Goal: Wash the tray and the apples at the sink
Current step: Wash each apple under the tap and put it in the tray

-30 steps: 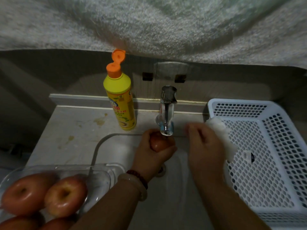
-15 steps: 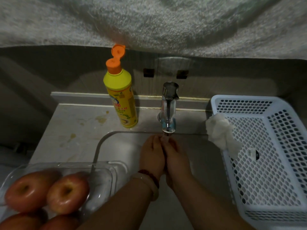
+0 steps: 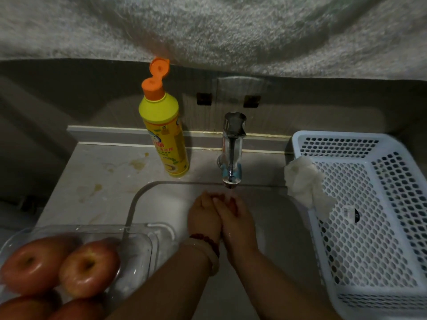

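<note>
Both hands meet under the tap over the sink, cupped together round one apple, of which only a sliver of red skin shows between the fingers. The left hand curls over the apple's left side, its fingertips pointing toward the spout; the right hand wraps the right side, pressed against the left along the knuckles. Both hands therefore grip the fruit, which sits just below the spout and is almost wholly hidden by them. A beaded bracelet circles the left wrist. The clear tray lies at the lower left on the desk, its near corner reaching over the sink's edge, well apart from the hands; it carries the other apples, red and wet-looking. A yellow detergent bottle with its orange cap flipped open stands left of the tap. A white perforated basket sits right of the sink, with a white cloth draped over its left rim.
</note>
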`<state>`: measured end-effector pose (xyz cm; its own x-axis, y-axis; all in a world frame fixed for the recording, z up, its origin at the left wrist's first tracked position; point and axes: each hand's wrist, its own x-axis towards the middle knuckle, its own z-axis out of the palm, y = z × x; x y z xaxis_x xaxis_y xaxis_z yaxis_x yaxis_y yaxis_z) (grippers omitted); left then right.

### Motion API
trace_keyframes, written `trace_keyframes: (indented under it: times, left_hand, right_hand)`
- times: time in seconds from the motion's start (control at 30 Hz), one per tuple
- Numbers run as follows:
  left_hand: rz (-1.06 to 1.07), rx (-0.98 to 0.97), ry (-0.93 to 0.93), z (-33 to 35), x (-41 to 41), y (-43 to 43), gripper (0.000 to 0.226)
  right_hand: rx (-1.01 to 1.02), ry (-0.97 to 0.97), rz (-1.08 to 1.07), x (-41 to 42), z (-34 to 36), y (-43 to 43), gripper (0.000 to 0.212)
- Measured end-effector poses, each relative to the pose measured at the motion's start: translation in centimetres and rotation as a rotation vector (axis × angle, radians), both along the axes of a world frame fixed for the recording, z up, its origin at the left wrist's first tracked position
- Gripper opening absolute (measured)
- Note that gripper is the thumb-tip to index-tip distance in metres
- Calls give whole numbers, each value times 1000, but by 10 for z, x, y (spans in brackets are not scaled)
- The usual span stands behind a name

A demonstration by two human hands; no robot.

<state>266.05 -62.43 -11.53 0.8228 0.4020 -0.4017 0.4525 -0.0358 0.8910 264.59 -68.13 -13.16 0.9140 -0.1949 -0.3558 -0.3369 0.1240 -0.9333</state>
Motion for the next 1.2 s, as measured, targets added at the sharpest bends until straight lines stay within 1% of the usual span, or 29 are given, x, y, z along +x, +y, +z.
trace_keyframes:
  times: [0.1,0.13,0.2,0.27,0.3,0.33,0.37,0.4,0.43,0.47,0.53,0.57,0.6,0.63,0.67,0.7,0.73,0.77,0.8,0.83,0.87,0.9,0.93,0.97,1.0,1.03,1.1,1.17,1.2]
  left_hand:
    - [-59,86,-37,-4,-2,2,25]
    - [-77,92,-48,-4,-3,0,22]
    - [-102,41,-89,-1,-9,-5,17]
    - [-159,126,-162,-2,-16,-8,13]
    - [-183,182,-194,-4,-18,-9,14]
    - [-195,217,-227,-4,-19,-9,14]
    - [-192,244,-234,-5,-17,-10,13]
    - [-176,247,-224,-4,-15,-10,11]
    - [-145,221,-189,-3,-11,-9,9]
    - [-109,183,-145,-1,-8,-10,14]
    - [-67,93,-46,-1,-2,-9,28]
    - [-78,82,7,-3,2,-8,28]
    - [-111,95,43,-4,3,-7,26]
    - [-167,80,68,-3,3,-5,30]
    - [-243,74,64,-4,3,-5,41]
    - [-302,68,59,-3,1,-5,50]
    - [-301,67,32,-5,0,-5,48]
    - [-232,59,8,-4,-2,-6,34]
    - [-121,9,-13,-1,-4,-8,21]
    - [-13,-53,-29,1,-5,-10,19]
    - [31,-54,-65,-2,-7,-12,17]
    - [13,-6,-86,-7,-10,-13,11]
    - [-13,28,-99,-10,-12,-14,4]
    - [-18,51,-101,-9,-13,-14,3]
    - [-3,64,-115,-10,-13,-15,8]
    - [28,39,-119,-10,-13,-15,10]
    - [56,-38,-49,-9,-8,-12,10]
    - [-37,-177,66,-6,-3,-6,20]
    - [-115,-243,87,-6,0,-3,26]
  right_hand:
    - [-271,-247,3,-7,0,1,7]
    - [-265,-256,-12,-8,1,1,12]
    - [-149,-137,-69,-2,3,-3,22]
    - [-1,57,-90,6,7,-9,25]
    - [182,165,-86,10,7,-13,24]
    - [454,274,-80,12,11,-16,24]
    - [651,367,-91,13,14,-17,25]
    - [709,398,-73,13,15,-17,28]
    - [685,401,-66,13,12,-16,29]
    - [585,376,-62,11,9,-13,27]
    - [269,206,-109,8,-1,-8,21]
    - [105,95,-122,6,-5,-5,19]
    - [-50,-26,-117,3,-9,-3,19]
    - [-205,-147,-86,0,-13,-3,21]
    - [-341,-258,-46,-2,-17,-4,24]
    - [-436,-353,-8,-3,-20,-5,25]
    - [-469,-392,12,-5,-21,-6,25]
    - [-420,-359,10,-5,-18,-6,25]
    - [-294,-257,-23,-4,-11,-5,29]
    - [-114,-99,-65,-1,-3,-4,33]
    - [111,95,-89,3,1,-5,33]
    - [372,274,-86,7,3,-7,31]
    - [575,397,-88,9,6,-10,29]
    - [679,437,-83,9,10,-12,30]
    - [668,424,-65,11,8,-13,29]
    - [569,373,-42,10,5,-13,26]
    - [186,162,-17,7,-8,-9,22]
    - [-260,-135,-1,3,-17,-8,21]
    - [-451,-295,29,0,-22,-9,24]
